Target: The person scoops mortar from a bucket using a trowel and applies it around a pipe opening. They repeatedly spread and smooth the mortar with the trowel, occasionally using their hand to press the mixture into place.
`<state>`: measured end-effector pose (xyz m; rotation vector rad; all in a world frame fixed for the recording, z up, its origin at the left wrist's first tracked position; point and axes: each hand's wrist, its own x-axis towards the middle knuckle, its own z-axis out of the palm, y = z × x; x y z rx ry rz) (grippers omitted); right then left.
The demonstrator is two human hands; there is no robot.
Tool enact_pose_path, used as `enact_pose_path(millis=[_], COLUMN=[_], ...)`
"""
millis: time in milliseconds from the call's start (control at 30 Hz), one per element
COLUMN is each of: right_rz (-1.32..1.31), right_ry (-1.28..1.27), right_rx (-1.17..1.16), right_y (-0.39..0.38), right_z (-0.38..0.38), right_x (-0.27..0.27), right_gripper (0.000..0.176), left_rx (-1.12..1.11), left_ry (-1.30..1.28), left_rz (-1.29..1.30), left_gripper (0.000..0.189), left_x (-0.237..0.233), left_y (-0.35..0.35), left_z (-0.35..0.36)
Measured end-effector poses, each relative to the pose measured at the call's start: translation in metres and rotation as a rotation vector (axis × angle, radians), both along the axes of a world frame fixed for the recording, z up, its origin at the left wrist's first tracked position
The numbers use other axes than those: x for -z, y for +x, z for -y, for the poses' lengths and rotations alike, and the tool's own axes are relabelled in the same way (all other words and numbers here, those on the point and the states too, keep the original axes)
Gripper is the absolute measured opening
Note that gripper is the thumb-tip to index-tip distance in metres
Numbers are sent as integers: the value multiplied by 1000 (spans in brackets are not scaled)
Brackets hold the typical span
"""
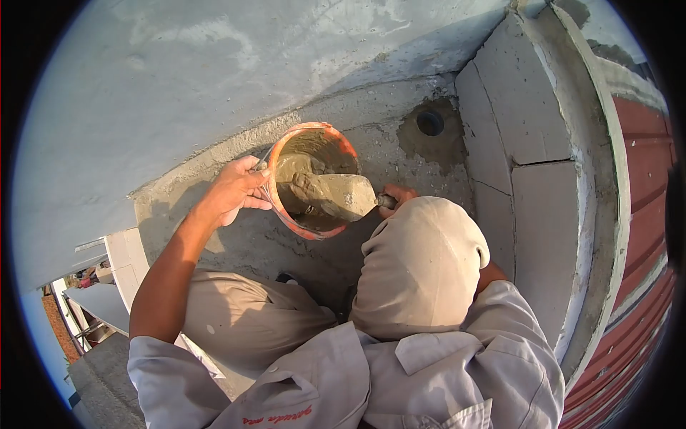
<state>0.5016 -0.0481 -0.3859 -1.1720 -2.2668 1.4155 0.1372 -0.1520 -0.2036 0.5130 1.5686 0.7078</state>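
Observation:
An orange bucket (348,143) with wet grey mortar (300,166) inside stands on the concrete floor, tilted a little towards me. My left hand (239,189) grips its left rim, by the wire handle, with the thumb over the edge and some fingers outside. In my right hand (397,199) is the handle of a trowel (354,196). The trowel's blade lies across the bucket's mouth, with a lump of mortar on its far part. My right knee hides most of the right wrist and forearm.
A grey plastered wall (214,64) runs behind the bucket. At the right is a low wall of pale blocks (539,121), with red corrugated sheeting (647,193) beyond. A round pipe opening (430,122) sits in the floor near the corner.

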Motion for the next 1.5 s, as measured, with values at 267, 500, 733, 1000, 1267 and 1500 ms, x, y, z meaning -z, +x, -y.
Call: enact_pose_path(millis=[267,500,733,1000,1267,1500], right_rz=[-145,-73,-179,-188,-137,-118], right_ry=[-152,59,-476,-473,-429,-433], right_rx=[451,738,898,850,859,868], right_y=[32,59,58,58,67,69], right_z=[1,-38,-142,-141,-128,-130], right_x=[3,-14,9,7,2,4], right_gripper=[25,26,27,28,29,31], left_rx=[-15,-19,-20,-18,-39,-55], left_ry=[-7,-3,-17,-35,-21,-50], left_rz=[-33,-25,-43,-69,-83,-199], left_gripper=[25,25,24,24,24,24], left_x=[0,0,0,-3,3,10], left_y=[-10,-16,-15,-16,-19,-35], left_z=[3,7,6,7,9,17])
